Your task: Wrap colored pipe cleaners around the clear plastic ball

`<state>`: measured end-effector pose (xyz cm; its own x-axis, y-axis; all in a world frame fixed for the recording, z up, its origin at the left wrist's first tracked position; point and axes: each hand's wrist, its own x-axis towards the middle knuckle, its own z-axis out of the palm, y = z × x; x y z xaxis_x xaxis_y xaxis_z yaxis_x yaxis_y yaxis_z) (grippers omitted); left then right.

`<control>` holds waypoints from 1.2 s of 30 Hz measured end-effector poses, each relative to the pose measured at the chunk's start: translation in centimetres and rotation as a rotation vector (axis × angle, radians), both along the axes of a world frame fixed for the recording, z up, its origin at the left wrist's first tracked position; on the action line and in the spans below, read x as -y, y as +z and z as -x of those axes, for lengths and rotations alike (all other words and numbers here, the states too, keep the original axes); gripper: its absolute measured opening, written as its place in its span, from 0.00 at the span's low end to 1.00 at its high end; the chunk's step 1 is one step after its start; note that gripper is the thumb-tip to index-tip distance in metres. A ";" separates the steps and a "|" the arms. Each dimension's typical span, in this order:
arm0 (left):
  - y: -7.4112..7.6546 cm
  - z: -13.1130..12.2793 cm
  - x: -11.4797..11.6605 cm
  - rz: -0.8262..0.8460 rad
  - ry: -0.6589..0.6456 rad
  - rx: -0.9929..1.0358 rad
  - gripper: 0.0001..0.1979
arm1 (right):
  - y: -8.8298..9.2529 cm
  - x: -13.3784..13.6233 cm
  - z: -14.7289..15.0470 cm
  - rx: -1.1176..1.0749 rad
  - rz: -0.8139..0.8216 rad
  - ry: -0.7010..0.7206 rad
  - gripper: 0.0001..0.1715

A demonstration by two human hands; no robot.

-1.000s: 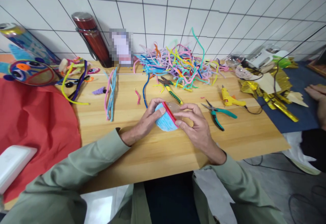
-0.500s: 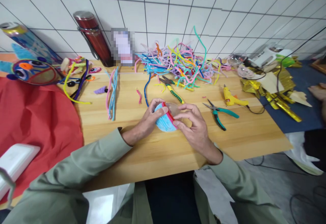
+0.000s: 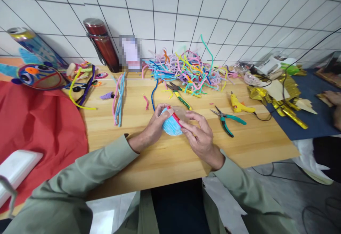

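Observation:
Between my hands, over the middle of the wooden table, is a clear round plastic piece partly covered in light-blue pipe cleaners. A red pipe-cleaner band runs along the edge of the blue part. My left hand grips the left side, its thumb on the blue near the band. On the other side my right hand is closed, fingertips pinching the lower right end of the red band. My fingers hide parts of the piece.
Teal pliers and a yellow glue gun lie to the right, green-yellow pliers ahead. A pipe-cleaner heap is by the wall. Left are a red flask and red cloth. Another person's hand shows far right.
My right fingers have drawn closer together and moved slightly along the red band. My left hand keeps its grip. The view has shifted slightly.

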<state>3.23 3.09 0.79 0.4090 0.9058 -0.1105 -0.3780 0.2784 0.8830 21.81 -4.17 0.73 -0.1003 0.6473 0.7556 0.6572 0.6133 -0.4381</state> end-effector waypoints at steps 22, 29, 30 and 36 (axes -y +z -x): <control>2.6 0.5 2.0 -0.638 0.374 -0.156 0.43 | -0.3 0.2 1.2 0.015 -0.214 -0.044 0.36; 3.2 1.2 1.2 -0.860 0.491 -0.212 0.48 | -0.1 1.1 3.3 -0.077 -0.157 -0.118 0.36; 3.3 1.2 1.2 -0.861 0.495 -0.212 0.48 | -0.2 1.1 3.6 -0.080 -0.148 -0.124 0.37; 3.3 0.9 1.1 -0.892 0.497 -0.173 0.37 | -0.5 0.6 4.2 -0.114 -0.171 -0.138 0.38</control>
<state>2.28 1.99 4.08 0.0090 0.7496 0.6618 -0.1201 -0.6563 0.7449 17.59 -4.74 0.20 0.0721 0.5108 0.8567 0.6923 0.5927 -0.4116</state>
